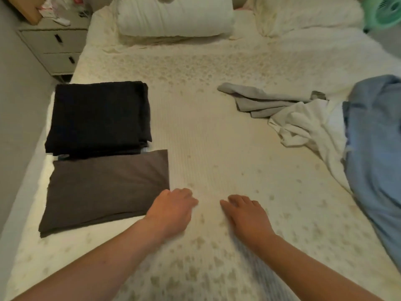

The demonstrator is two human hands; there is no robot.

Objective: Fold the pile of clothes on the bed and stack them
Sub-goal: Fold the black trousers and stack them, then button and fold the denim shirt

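One head-worn camera looks forward and down, close over the bed [217, 137].

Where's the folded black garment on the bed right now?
In the head view, the folded black garment lies on the bed's left side, just beyond the folded dark grey garment, near the nightstand.
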